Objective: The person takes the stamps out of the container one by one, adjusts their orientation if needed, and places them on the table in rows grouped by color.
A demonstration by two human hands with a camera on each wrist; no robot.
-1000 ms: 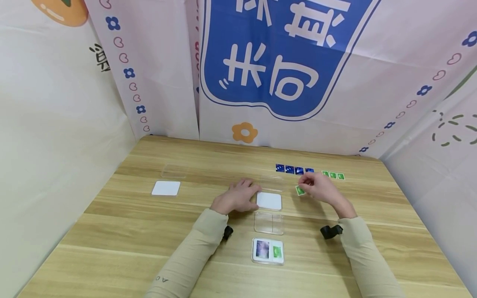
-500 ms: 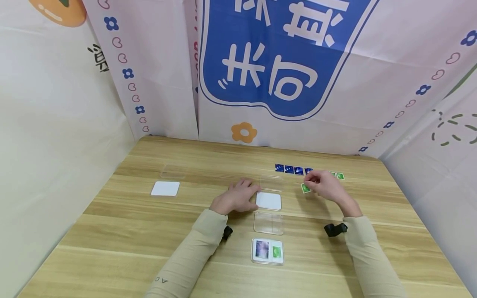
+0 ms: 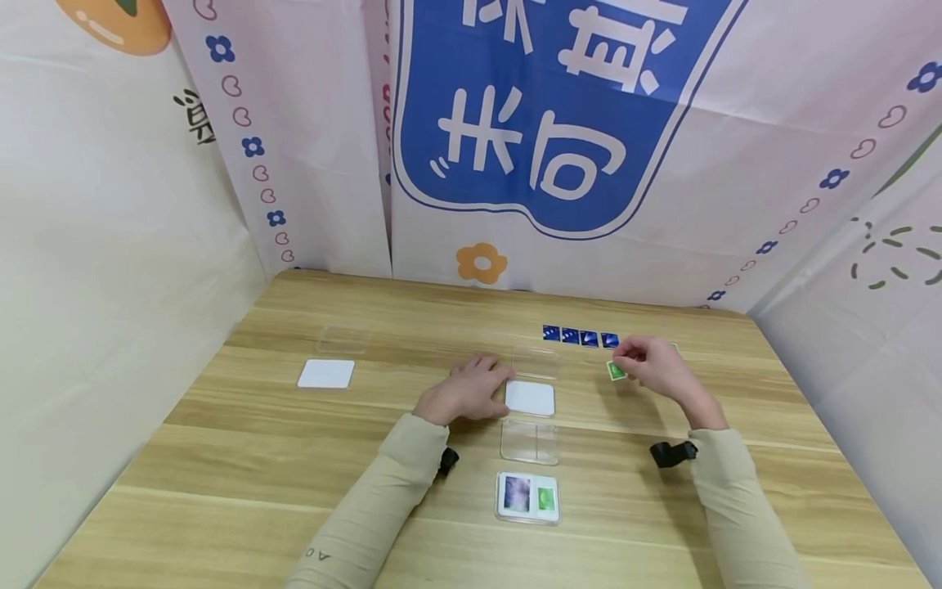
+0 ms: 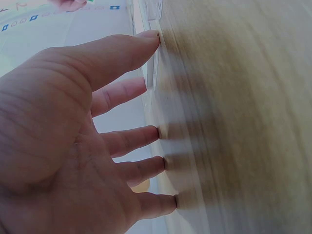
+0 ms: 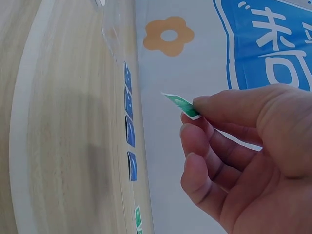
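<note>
In the head view my right hand (image 3: 657,370) is raised over the right part of the table, pinching a small green card (image 5: 181,104) with a white border between thumb and index finger. The other right-hand fingers are curled loosely. My left hand (image 3: 471,389) rests with spread fingers on the table; in the left wrist view its fingertips touch the wood. Its thumb and index finger lie at the left side of a blank white card (image 3: 530,398). Behind that card lies a clear plastic cover (image 3: 535,362), and in front a clear divided plastic piece (image 3: 529,442).
A clear case (image 3: 527,497) with a purple picture and a green one lies nearest. Several small blue cards (image 3: 589,338) form a row at the back; green cards (image 5: 138,217) continue it. Far left lie another white card (image 3: 326,374) and clear cover (image 3: 342,339).
My right hand has moved to the right with the green card still pinched, now covering most of the green cards at the back. My left hand has stayed in place.
</note>
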